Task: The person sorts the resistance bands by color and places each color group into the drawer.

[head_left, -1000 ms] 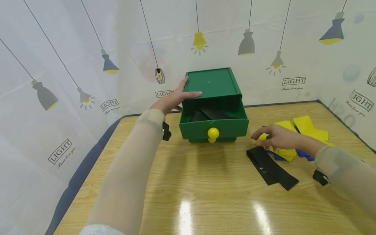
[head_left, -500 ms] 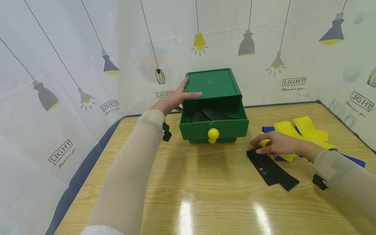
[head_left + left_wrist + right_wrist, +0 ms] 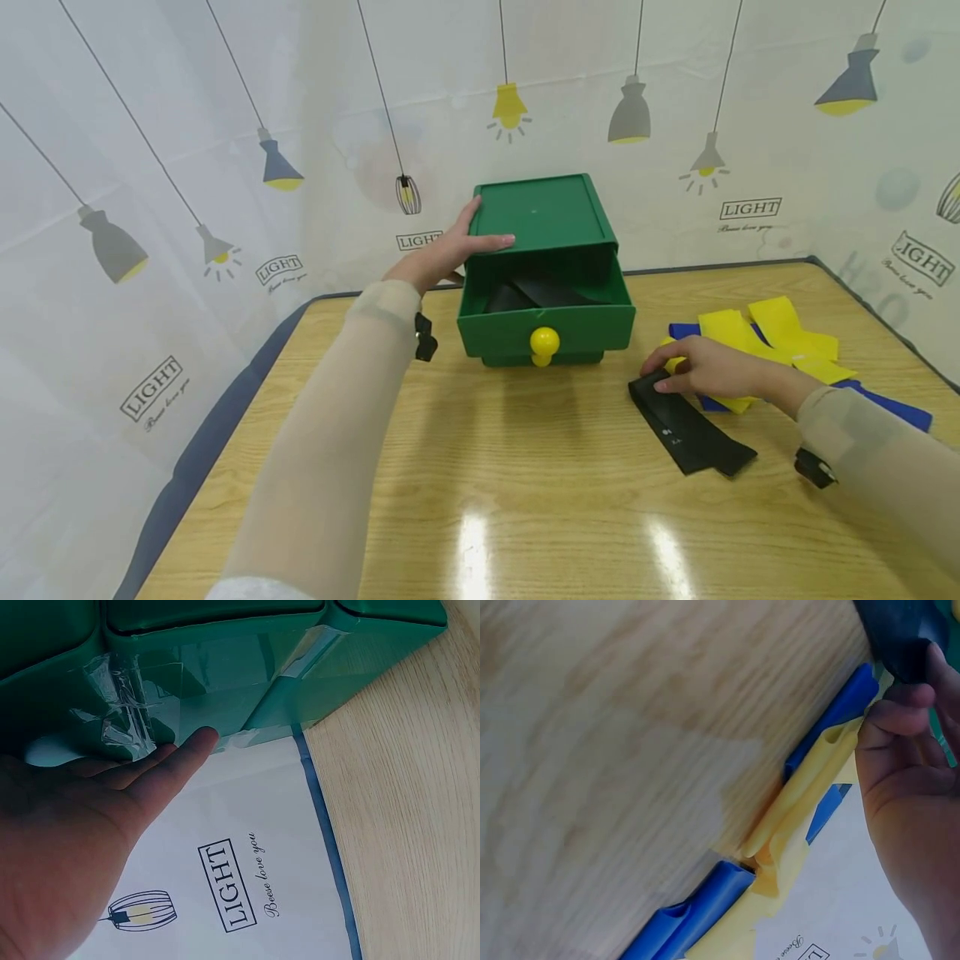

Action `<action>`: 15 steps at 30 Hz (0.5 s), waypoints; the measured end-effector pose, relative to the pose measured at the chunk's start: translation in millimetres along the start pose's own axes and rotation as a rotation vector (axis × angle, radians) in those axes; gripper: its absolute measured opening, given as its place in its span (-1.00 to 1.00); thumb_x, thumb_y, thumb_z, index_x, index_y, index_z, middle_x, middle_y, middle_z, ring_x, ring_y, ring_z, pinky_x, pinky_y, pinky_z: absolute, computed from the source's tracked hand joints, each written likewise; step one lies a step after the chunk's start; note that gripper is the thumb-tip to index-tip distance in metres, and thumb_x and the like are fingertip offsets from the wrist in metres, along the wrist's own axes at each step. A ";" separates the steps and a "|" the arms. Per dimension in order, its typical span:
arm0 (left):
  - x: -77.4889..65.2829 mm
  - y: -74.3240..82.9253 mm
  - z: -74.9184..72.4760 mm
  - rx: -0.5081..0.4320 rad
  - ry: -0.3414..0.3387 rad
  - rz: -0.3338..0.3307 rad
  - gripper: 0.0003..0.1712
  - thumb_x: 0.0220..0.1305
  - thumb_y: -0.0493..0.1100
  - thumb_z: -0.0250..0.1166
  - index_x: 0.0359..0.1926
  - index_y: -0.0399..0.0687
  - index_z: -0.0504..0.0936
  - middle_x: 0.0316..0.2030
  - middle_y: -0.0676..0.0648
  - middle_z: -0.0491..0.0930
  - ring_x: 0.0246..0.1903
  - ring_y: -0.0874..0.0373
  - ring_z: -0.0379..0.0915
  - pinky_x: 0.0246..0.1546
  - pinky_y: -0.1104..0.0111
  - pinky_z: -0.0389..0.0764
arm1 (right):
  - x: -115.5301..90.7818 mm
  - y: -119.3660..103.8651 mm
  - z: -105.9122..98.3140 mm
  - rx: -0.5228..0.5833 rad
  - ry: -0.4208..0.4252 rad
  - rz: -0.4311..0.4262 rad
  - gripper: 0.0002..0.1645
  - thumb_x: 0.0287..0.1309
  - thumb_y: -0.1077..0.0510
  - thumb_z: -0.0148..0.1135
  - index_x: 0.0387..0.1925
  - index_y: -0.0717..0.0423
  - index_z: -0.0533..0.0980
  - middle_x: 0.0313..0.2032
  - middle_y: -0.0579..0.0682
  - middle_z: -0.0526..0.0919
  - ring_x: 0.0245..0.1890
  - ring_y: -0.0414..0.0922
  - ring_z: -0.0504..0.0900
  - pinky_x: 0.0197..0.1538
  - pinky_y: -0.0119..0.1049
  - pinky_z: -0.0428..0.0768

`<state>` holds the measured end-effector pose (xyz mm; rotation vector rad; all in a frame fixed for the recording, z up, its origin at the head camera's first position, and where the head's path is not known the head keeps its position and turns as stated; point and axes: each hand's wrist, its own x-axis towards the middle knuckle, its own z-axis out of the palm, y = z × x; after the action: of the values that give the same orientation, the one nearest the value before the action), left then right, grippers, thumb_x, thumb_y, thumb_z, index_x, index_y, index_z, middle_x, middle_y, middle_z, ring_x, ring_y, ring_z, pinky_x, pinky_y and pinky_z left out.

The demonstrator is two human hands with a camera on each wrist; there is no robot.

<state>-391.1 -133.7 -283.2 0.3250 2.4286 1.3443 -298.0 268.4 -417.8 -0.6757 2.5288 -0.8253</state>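
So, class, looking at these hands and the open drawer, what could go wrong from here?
The right fingers pinch the black strip near one end, so it might slip free.
Yellow strips lie close by and may get dragged along.
The upper drawer juts out, so the green box might tip without the left fingers.

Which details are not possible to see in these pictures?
Head view: the lower part of the black pieces in the open drawer, hidden by its front.
Head view: the white print on the black strip, too small to read.
Head view: the number of yellow strips and blue strips; they overlap, partly behind the right hand.
Right wrist view: the rest of the black strip, cut off by the top edge.
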 end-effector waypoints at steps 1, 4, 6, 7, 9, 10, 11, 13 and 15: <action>0.1 0.0 0.1 0.001 0.000 0.000 0.29 0.28 0.46 0.32 0.66 0.72 -0.47 0.75 -0.02 -0.24 0.68 -0.15 -0.05 0.53 -0.30 0.27 | 0.6 -0.2 0.1 -0.004 0.007 -0.004 -0.62 0.47 0.05 0.33 0.20 0.10 0.66 0.15 0.05 0.73 -0.07 -0.12 0.59 -0.03 -0.29 0.62; -0.9 0.2 0.6 0.003 0.000 0.001 0.29 0.28 0.46 0.32 0.66 0.71 -0.46 0.75 -0.01 -0.25 0.68 -0.15 -0.05 0.53 -0.30 0.27 | 1.9 -1.3 0.1 0.003 0.028 -0.010 -0.64 0.47 0.04 0.32 0.17 0.10 0.67 0.09 0.02 0.75 -0.12 -0.14 0.60 -0.06 -0.33 0.63; -1.8 0.7 0.9 0.004 0.000 0.003 0.29 0.28 0.46 0.32 0.66 0.70 -0.46 0.75 -0.01 -0.25 0.68 -0.15 -0.05 0.53 -0.31 0.27 | 2.3 -1.8 -0.9 -0.008 0.050 -0.024 -0.65 0.47 0.04 0.33 0.15 0.12 0.67 0.07 0.01 0.76 -0.13 -0.14 0.59 -0.07 -0.33 0.63; -2.4 0.8 1.0 0.004 -0.001 0.003 0.29 0.28 0.46 0.32 0.66 0.71 -0.46 0.76 -0.01 -0.25 0.68 -0.14 -0.06 0.53 -0.31 0.27 | 2.4 -2.4 -1.6 -0.011 0.060 -0.028 -0.66 0.48 0.04 0.32 0.14 0.12 0.67 0.04 0.00 0.76 -0.14 -0.15 0.59 -0.08 -0.33 0.63; -3.3 1.1 0.8 0.004 -0.002 0.005 0.28 0.29 0.45 0.32 0.66 0.71 -0.46 0.76 0.00 -0.26 0.69 -0.14 -0.06 0.53 -0.31 0.27 | 2.0 -4.4 -3.6 -0.001 0.074 -0.032 -0.67 0.48 0.05 0.32 0.13 0.13 0.66 0.00 -0.01 0.75 -0.19 -0.15 0.56 -0.14 -0.33 0.60; -3.8 1.1 0.6 0.004 -0.002 0.005 0.28 0.29 0.45 0.32 0.66 0.71 -0.46 0.76 0.00 -0.27 0.69 -0.14 -0.06 0.52 -0.31 0.27 | 1.6 -5.8 -4.9 0.009 0.079 -0.030 -0.67 0.49 0.05 0.32 0.13 0.13 0.65 -0.05 -0.01 0.73 -0.24 -0.16 0.55 -0.18 -0.33 0.58; -4.1 1.2 0.4 0.004 -0.003 0.006 0.28 0.29 0.45 0.32 0.66 0.71 -0.47 0.76 0.00 -0.28 0.69 -0.14 -0.07 0.52 -0.31 0.28 | 0.8 -7.1 -6.5 0.023 0.079 -0.029 -0.67 0.49 0.05 0.31 0.13 0.14 0.64 -0.08 -0.01 0.72 -0.31 -0.17 0.52 -0.23 -0.33 0.57; -4.5 1.2 -0.1 0.004 -0.004 0.008 0.28 0.29 0.45 0.32 0.66 0.71 -0.47 0.76 0.00 -0.28 0.69 -0.15 -0.06 0.52 -0.31 0.28 | -0.8 -10.3 -10.1 0.054 0.077 -0.027 -0.68 0.50 0.06 0.29 0.13 0.15 0.62 -0.15 -0.01 0.69 -0.42 -0.19 0.46 -0.31 -0.34 0.52; -4.5 0.9 -0.6 0.003 -0.002 0.010 0.29 0.29 0.45 0.32 0.66 0.71 -0.46 0.76 0.00 -0.28 0.68 -0.16 -0.05 0.52 -0.31 0.29 | -2.6 -13.6 -14.5 0.084 0.069 -0.018 -0.68 0.52 0.06 0.28 0.13 0.16 0.60 -0.21 0.01 0.66 -0.50 -0.20 0.41 -0.38 -0.34 0.48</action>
<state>-387.2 -135.3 -281.3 0.3392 2.4301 1.3442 -298.8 266.6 -397.8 -0.6543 2.5360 -0.9711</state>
